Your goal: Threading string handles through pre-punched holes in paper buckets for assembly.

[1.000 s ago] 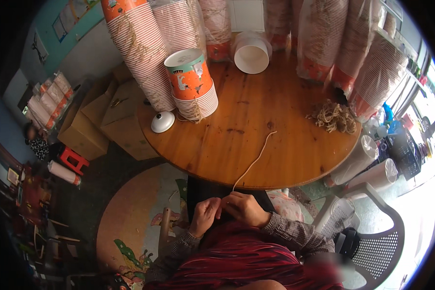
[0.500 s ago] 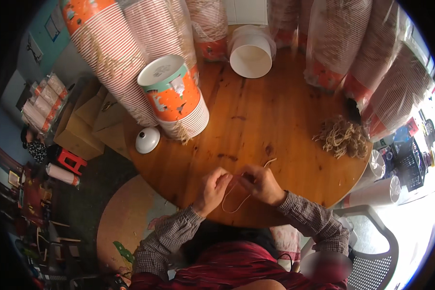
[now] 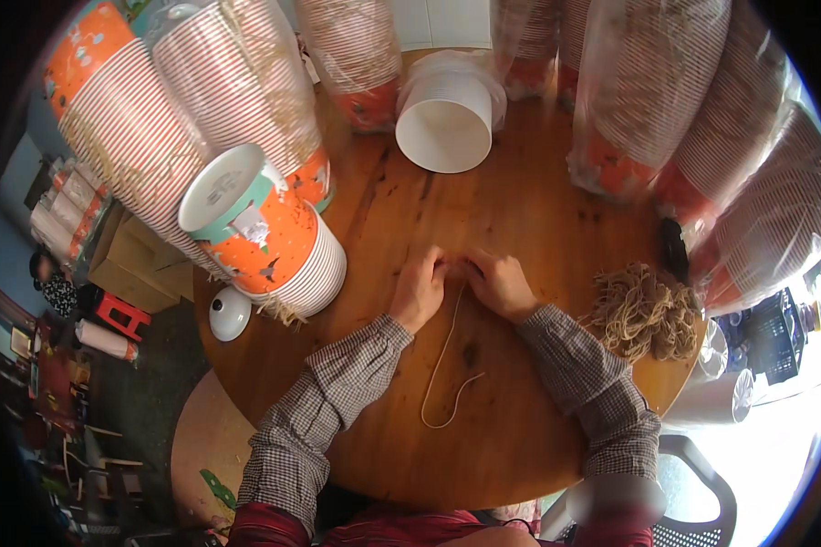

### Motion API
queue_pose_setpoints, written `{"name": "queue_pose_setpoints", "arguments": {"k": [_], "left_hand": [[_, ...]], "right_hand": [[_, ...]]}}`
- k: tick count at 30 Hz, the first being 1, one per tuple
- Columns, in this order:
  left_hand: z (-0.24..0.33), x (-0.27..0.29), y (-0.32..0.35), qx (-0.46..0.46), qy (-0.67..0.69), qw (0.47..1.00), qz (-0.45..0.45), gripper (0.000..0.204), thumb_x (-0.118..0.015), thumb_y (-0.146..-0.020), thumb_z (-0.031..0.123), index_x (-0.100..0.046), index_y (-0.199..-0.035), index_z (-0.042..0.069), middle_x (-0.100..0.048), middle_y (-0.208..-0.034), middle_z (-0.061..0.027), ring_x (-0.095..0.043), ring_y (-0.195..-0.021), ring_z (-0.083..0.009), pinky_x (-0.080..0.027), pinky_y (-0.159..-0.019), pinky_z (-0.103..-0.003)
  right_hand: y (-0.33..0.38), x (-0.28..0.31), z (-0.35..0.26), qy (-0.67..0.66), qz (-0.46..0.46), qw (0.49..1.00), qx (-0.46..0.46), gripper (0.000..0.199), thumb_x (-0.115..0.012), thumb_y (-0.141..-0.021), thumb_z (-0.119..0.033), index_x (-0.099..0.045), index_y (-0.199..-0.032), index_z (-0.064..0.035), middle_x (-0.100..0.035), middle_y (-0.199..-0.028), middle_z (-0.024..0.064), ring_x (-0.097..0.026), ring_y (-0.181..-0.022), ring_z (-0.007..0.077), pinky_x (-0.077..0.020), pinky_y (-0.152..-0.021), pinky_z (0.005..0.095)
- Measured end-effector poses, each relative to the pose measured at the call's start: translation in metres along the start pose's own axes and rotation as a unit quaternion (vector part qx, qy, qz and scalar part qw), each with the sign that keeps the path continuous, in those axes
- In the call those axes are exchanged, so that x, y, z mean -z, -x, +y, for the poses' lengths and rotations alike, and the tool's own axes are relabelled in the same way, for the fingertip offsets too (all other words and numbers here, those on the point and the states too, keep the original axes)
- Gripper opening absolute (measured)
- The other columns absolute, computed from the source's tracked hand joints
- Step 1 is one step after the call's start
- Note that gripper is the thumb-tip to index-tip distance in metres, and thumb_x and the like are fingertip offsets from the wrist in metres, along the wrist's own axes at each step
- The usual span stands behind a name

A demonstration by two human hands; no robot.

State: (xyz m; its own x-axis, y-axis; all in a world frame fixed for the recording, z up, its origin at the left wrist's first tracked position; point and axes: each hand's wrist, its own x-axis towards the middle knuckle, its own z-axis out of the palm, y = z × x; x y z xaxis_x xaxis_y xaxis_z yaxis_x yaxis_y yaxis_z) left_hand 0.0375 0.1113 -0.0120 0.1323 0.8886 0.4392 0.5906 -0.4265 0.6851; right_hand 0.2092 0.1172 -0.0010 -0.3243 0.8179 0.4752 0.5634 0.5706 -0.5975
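Note:
My left hand [image 3: 419, 290] and my right hand [image 3: 502, 286] meet fingertip to fingertip above the middle of the wooden table. Both are closed in a pinch on a thin beige string [image 3: 425, 401]. Its free tail runs down toward me and hooks to the right on the tabletop. The part between my fingers is too small to make out. Left of my hands, a short stack of orange and green paper buckets [image 3: 269, 237] stands upside down. To their right lies a tangled bundle of tan strings [image 3: 643, 312].
A white lid with a black knob [image 3: 231, 314] lies at the table's left edge. Tall wrapped bucket stacks [image 3: 652, 82] line the far and right sides. At the back, a white tub [image 3: 442, 137] lies on its side. A grey plastic chair [image 3: 702, 479] stands at the lower right.
My hands have moved away from me, farther over the table, still pinching the string. Its tail now lies stretched toward me. The whole view has shifted.

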Motion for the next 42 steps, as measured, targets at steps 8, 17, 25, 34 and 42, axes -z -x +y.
{"name": "queue_pose_setpoints", "arguments": {"k": [8, 17, 25, 34, 42], "left_hand": [[-0.071, -0.023, -0.1, 0.062, 0.091, 0.987, 0.113, 0.035, -0.065, -0.084, 0.01, -0.051, -0.115, 0.001, -0.061, -0.101, -0.0127, -0.061, -0.091, -0.0246, -0.05, -0.078, -0.035], [-0.117, -0.025, -0.187, 0.099, 0.258, 0.942, 0.193, 0.076, -0.07, -0.082, 0.009, -0.025, -0.142, 0.0, -0.051, -0.127, -0.0141, -0.057, -0.109, -0.0252, -0.051, -0.09, -0.033], [-0.121, -0.024, -0.211, 0.222, 0.391, 0.892, 0.041, 0.032, -0.057, -0.087, 0.003, -0.054, -0.119, -0.003, -0.061, -0.112, -0.0114, -0.063, -0.097, -0.0221, -0.057, -0.08, -0.035], [-0.076, -0.017, -0.143, 0.233, 0.385, 0.89, 0.069, 0.029, -0.055, -0.09, 0.003, -0.055, -0.117, -0.004, -0.062, -0.11, -0.0113, -0.064, -0.096, -0.0213, -0.056, -0.083, -0.035], [-0.058, 0.032, -0.033, 0.215, 0.378, 0.898, 0.073, 0.029, -0.054, -0.091, 0.004, -0.055, -0.119, -0.004, -0.062, -0.109, -0.0097, -0.063, -0.095, -0.0176, -0.056, -0.081, -0.034]], "right_hand": [[-0.077, -0.005, 0.072, 0.01, 0.111, 0.992, -0.055, 0.013, -0.056, -0.088, -0.014, -0.06, -0.098, -0.0067, -0.063, -0.092, 0.0195, -0.061, -0.083, 0.0393, -0.0505, -0.069, 0.0433], [-0.133, 0.004, 0.145, -0.323, 0.267, 0.885, -0.204, 0.017, -0.052, -0.097, -0.021, -0.054, -0.099, -0.0037, -0.059, -0.09, 0.0037, -0.055, -0.075, 0.0132, -0.0456, -0.066, 0.0268], [-0.144, 0.001, 0.144, -0.662, 0.223, 0.673, -0.244, 0.01, -0.044, -0.099, -0.017, -0.049, -0.099, -0.0084, -0.058, -0.114, 0.0102, -0.054, -0.11, 0.0283, -0.0419, -0.099, 0.0428], [-0.102, 0.0, 0.12, -0.644, 0.233, 0.684, -0.252, 0.011, -0.047, -0.099, -0.019, -0.051, -0.101, -0.0086, -0.064, -0.108, 0.009, -0.061, -0.094, 0.0211, -0.0492, -0.082, 0.0372], [-0.031, -0.003, 0.039, -0.614, 0.192, 0.72, -0.26, 0.01, -0.05, -0.098, -0.017, -0.053, -0.093, -0.0081, -0.064, -0.098, 0.0082, -0.062, -0.081, 0.015, -0.051, -0.068, 0.0275]]}}
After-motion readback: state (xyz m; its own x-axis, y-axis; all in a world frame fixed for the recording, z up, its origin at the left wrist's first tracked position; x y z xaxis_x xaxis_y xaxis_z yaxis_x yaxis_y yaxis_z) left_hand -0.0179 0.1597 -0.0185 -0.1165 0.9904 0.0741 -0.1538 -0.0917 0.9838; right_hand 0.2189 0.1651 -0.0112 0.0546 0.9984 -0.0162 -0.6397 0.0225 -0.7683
